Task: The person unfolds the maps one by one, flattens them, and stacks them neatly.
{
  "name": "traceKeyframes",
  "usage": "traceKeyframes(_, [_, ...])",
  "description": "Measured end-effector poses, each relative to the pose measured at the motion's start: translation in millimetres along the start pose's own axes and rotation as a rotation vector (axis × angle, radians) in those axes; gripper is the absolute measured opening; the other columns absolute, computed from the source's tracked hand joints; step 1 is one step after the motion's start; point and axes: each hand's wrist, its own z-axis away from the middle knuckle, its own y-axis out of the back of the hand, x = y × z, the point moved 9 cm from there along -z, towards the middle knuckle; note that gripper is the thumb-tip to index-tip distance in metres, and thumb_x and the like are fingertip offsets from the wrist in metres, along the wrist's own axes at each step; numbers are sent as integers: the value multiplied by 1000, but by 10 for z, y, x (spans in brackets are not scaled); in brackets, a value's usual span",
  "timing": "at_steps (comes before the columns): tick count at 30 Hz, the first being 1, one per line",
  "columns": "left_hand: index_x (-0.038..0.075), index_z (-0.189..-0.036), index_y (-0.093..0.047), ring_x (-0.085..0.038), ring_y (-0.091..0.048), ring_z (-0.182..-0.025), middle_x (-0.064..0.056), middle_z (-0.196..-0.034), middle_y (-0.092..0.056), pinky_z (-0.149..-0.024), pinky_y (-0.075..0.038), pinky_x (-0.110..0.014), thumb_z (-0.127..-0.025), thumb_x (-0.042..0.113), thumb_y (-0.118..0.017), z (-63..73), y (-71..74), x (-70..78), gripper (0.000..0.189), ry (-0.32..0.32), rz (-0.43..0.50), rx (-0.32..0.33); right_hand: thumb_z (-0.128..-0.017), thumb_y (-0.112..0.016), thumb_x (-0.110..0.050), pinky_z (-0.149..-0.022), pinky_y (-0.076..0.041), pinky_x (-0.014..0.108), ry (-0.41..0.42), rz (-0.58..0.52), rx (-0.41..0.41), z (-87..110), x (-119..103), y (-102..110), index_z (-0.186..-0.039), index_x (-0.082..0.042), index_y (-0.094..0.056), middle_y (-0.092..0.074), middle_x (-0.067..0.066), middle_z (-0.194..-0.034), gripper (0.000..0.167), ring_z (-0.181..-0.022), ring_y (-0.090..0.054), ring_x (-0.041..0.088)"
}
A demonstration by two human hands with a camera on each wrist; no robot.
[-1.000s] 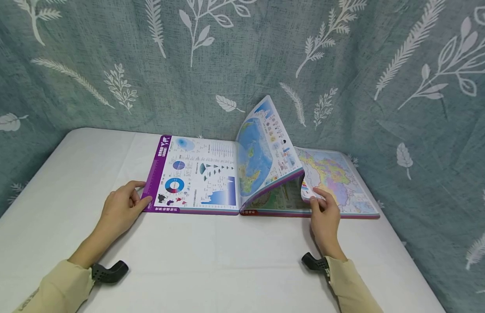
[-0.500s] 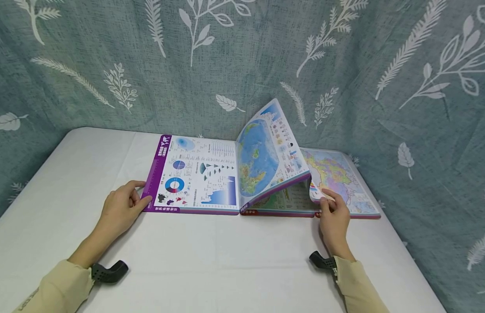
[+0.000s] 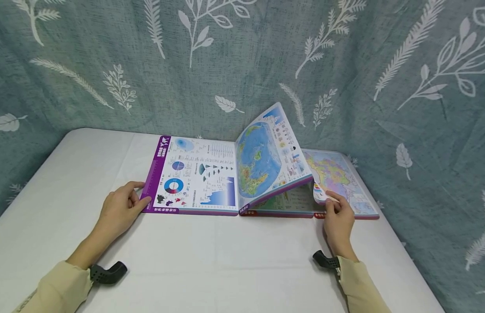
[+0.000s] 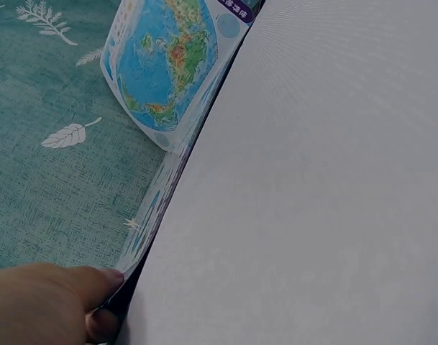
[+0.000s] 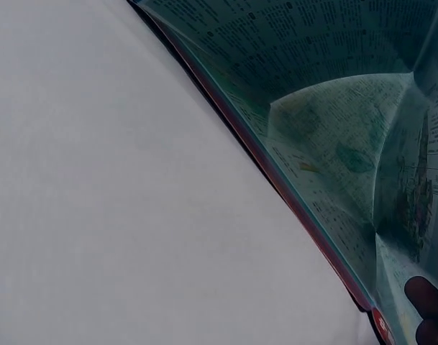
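A folding map (image 3: 219, 191) with purple borders and several panels lies on the white table in the head view. Its left panel, printed with charts, is flat. The middle world-map panel (image 3: 259, 158) stands tilted up from a crease. Under it shows a dark green text panel (image 5: 326, 136), with a pastel map panel (image 3: 338, 171) at the right. My left hand (image 3: 121, 206) pinches the near-left corner between thumb and fingers; the thumb (image 4: 96, 280) lies on top in the left wrist view. My right hand (image 3: 339, 221) pinches the curled, lifted corner (image 3: 319, 194) of a panel.
The white tablecloth (image 3: 226, 256) spreads in front of the map. A green curtain (image 3: 179, 87) with white leaf prints hangs right behind the table. Black wrist-worn devices (image 3: 108, 273) sit at both cuffs.
My right hand has moved to the right, drawing the pinched corner along. The raised world-map panel has opened wider and leans lower to the right. My left hand has stayed put.
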Motion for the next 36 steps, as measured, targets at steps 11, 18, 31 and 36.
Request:
traceKeyframes(11, [-7,-134,-61,-19,-45,-65,-2,-70,-53,-69,-31,-36,-96,14,-77,-6,-18,-4,46,-7,-7,3,-108,-53,-19,-51,-34,22,-63,26,34,-97,184,175,-134,-15,-70,-64,3,-82,31,-56,-42,2])
traceKeyframes(18, [-6,-133,-62,-18,-44,-64,-2,-70,-53,-65,-32,-33,-96,14,-78,9,-8,-7,45,-9,-8,9,-108,-54,-20,-58,-34,24,-62,80,64,-139,231,282,-136,-14,-68,-65,5,-84,32,-63,-44,4])
traceKeyframes(31, [-7,-133,-62,-16,-44,-64,-2,-70,-53,-65,-31,-33,-96,15,-78,-2,-12,2,46,-22,-2,11,-109,-51,-24,-60,-31,26,-115,111,91,-217,399,462,-140,-17,-67,-52,-9,-72,36,-66,-43,6])
traceKeyframes(36, [-6,-133,-63,-17,-44,-63,-1,-70,-52,-66,-32,-33,-95,14,-78,-6,-6,-5,45,-19,-11,16,-107,-51,-21,-57,-29,27,-110,93,113,-247,429,502,-138,-15,-68,-49,-13,-66,36,-59,-40,4])
